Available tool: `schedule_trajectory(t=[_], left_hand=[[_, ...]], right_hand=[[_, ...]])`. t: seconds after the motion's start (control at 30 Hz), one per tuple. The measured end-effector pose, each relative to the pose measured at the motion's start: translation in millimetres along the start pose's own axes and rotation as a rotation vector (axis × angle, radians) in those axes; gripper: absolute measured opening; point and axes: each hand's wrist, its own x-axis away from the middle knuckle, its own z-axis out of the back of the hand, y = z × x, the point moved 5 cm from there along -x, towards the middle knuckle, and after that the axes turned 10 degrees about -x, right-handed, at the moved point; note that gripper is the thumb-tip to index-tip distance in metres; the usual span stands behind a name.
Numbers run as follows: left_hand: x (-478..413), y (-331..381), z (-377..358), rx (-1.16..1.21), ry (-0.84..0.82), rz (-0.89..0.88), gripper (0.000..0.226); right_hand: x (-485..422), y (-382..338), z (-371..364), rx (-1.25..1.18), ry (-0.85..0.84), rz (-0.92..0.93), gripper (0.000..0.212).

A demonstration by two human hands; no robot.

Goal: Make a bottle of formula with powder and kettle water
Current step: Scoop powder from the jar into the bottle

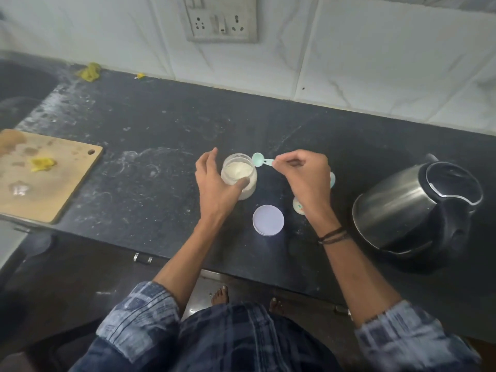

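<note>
Dark, dusty tabletop (161, 124). Left hand (214, 183) wrapped around open powder jar (239, 175); right hand (303, 178) pinching teal scoop (261, 160) beside rim. Risk: loose grip, tilted scoop, spilled powder.

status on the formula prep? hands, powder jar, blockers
Left hand steadies open powder jar. Right hand pinches teal scoop beside jar rim, looks empty. Lid off on counter; kettle right, nothing blocking.

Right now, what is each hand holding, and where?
Right hand pinches the teal scoop by its handle end; left hand grips the powder jar's side.
</note>
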Motion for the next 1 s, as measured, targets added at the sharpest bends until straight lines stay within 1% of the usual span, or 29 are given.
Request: schedule_trajectory(t=[0.1, 0.27, 0.4, 0.6, 0.73, 0.83, 1.0], left_hand=[[-2.3, -14.7, -4.1, -0.059, -0.064, 0.028, 0.101], [-4.8, -28.1, -8.6, -0.11, -0.12, 0.045, 0.094], [-6.3, -33.1, -11.2, -0.124, -0.138, 0.046, 0.087], [-9.3, -33.3, -11.9, -0.105, -0.164, 0.041, 0.081], [-12.2, -30.9, -10.1, -0.092, -0.182, 0.05, 0.084], [-14.7, -26.2, -7.4, -0.062, -0.188, 0.057, 0.087], [-15.5, -16.8, -1.7, 0.007, -0.151, 0.048, 0.083]], right_hand=[[-10.3, -2.0, -24.9, 0.143, -0.074, -0.01, 0.004], [-22.7, -4.6, -57.5, 0.383, -0.207, -0.031, 0.002], [-27.5, -2.6, -73.0, 0.459, -0.223, -0.029, 0.006], [-28.4, -1.9, -76.8, 0.4, -0.195, -0.004, 0.013], [-23.6, -5.1, -60.6, 0.337, -0.077, 0.081, 0.014], [-20.0, -3.2, -41.9, 0.246, 0.003, 0.098, 0.013], [-8.8, 2.7, -10.1, 0.143, 0.05, 0.094, 0.011]])
